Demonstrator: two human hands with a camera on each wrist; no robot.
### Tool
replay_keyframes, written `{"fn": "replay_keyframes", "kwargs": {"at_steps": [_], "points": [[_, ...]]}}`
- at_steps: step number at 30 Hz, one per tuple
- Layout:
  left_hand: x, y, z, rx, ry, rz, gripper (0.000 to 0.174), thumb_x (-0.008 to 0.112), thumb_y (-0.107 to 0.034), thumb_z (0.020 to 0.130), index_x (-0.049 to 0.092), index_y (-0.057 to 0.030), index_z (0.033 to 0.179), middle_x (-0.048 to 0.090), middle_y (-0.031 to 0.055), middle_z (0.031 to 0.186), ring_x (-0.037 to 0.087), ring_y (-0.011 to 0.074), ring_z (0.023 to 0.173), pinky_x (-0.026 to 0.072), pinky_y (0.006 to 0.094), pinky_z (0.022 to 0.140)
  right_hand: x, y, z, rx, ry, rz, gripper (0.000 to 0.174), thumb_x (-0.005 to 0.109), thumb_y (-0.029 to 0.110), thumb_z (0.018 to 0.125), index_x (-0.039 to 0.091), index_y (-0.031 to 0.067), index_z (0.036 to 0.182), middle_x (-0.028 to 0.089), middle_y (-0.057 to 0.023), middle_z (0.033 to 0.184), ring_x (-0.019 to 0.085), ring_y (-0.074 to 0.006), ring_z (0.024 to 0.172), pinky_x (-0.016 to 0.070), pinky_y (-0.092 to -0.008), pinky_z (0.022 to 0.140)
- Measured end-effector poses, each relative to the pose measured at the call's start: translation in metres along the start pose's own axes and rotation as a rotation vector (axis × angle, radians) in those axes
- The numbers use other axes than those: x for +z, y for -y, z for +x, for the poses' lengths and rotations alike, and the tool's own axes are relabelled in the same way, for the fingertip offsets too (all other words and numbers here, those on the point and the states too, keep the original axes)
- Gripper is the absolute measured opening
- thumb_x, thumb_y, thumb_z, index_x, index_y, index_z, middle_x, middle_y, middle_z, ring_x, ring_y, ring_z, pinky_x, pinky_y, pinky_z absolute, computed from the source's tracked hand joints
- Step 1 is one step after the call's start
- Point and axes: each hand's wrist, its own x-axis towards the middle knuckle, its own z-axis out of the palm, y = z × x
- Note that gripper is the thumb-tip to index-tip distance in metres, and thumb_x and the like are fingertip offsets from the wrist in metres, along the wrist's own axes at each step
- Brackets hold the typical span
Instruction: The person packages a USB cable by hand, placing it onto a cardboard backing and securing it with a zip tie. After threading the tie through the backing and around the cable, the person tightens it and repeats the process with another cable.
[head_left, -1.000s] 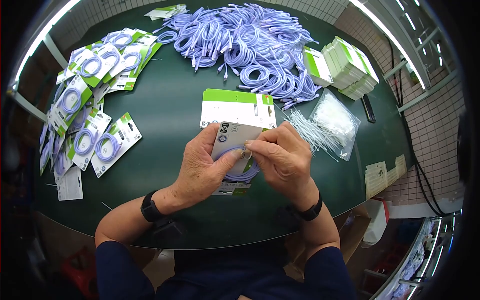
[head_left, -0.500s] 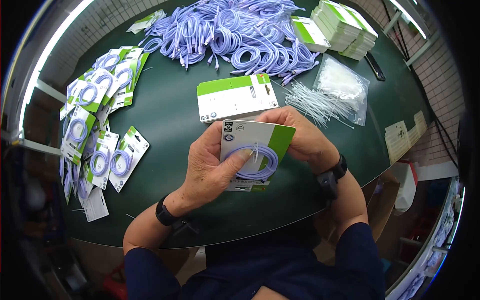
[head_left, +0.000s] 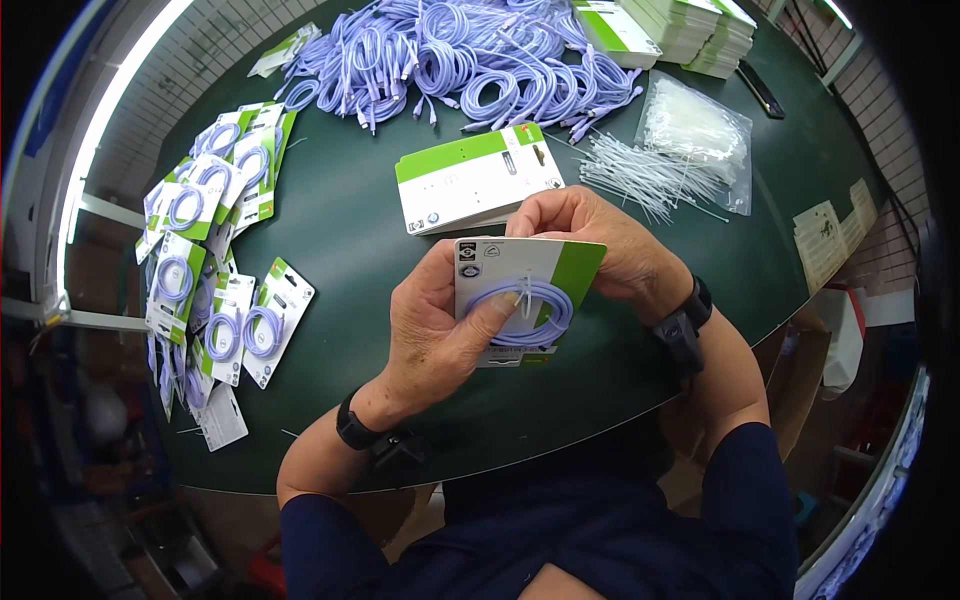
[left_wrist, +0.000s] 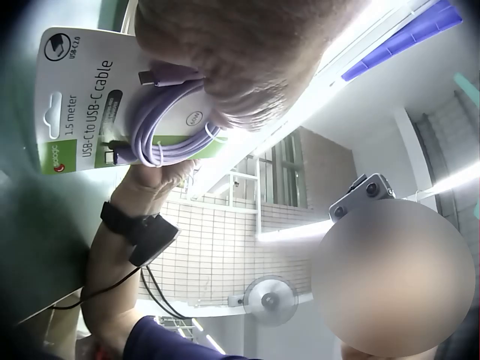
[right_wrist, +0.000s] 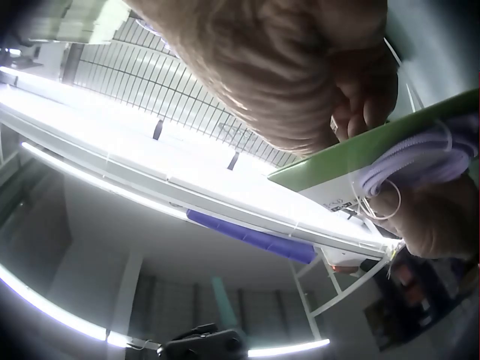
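Note:
My left hand (head_left: 435,315) holds a white and green packaging card (head_left: 520,257), its thumb pressing on a coiled lilac USB-C cable (head_left: 556,322) that lies against the card. A thin white cable tie (head_left: 528,288) loops around the coil; its loop (right_wrist: 396,196) also stands out near the thumb in the right wrist view. Behind the card's far edge is my right hand (head_left: 622,245), fingers curled, the tips hidden; I cannot tell what they pinch. In the left wrist view, the card (left_wrist: 71,97) shows printing and two cable plugs.
A stack of flat cards (head_left: 470,185) lies just beyond my hands. Loose cable ties (head_left: 650,175) and a clear bag of ties (head_left: 700,130) are to the right. Lilac cables (head_left: 450,65) pile up at the back; carded cables (head_left: 262,330) are heaped on the left.
My right hand has gone from pinching at the tie on the card's front to behind the card. The card has turned more face-on, and the head view has shifted.

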Motion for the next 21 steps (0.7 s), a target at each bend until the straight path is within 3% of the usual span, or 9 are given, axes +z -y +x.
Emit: {"fn": "replay_keyframes", "kwargs": {"at_steps": [8,12,15,21], "points": [[-0.003,0.003,-0.001,-0.001,0.001,0.013,0.034,0.072,-0.004,0.099,0.056,0.0038,0.129,0.072,0.0127,0.117,0.07,0.0155,0.105,0.0583,0.0313,0.093,-0.004,-0.002,0.001,0.02,0.036,-0.088,0.021,0.08,0.021,0.095,0.069,0.0029,0.095,0.07,-0.0009,0.091,0.066,-0.0067,0.08,0.0549,-0.0205,0.073],[-0.002,0.0,0.0,0.029,-0.001,0.005,0.037,0.071,-0.003,0.099,0.055,0.0046,0.132,0.072,0.0141,0.118,0.071,0.0169,0.107,0.0584,0.032,0.095,-0.002,0.003,0.002,-0.061,-0.012,-0.262,0.02,0.076,0.021,0.098,0.067,0.0037,0.093,0.066,0.0024,0.087,0.059,-0.0039,0.076,0.0492,-0.0193,0.067],[-0.007,0.002,0.003,-0.012,-0.027,-0.037,0.04,0.072,-0.002,0.098,0.054,0.0053,0.133,0.072,0.0153,0.119,0.071,0.0176,0.108,0.0586,0.0323,0.095,-0.007,0.008,0.004,-0.244,-0.189,-0.557,0.019,0.072,0.019,0.1,0.065,0.003,0.094,0.062,0.0045,0.085,0.055,-0.002,0.075,0.0454,-0.0195,0.064],[-0.009,-0.006,0.001,-0.023,-0.037,0.041,0.049,0.077,-0.003,0.093,0.054,0.0058,0.135,0.071,0.0168,0.12,0.072,0.0181,0.107,0.0592,0.0324,0.094,0.011,0.003,0.004,-0.338,-0.249,-0.774,0.015,0.07,0.014,0.101,0.064,0.002,0.096,0.061,0.0047,0.083,0.055,-0.0026,0.073,0.0454,-0.0204,0.062]]}}
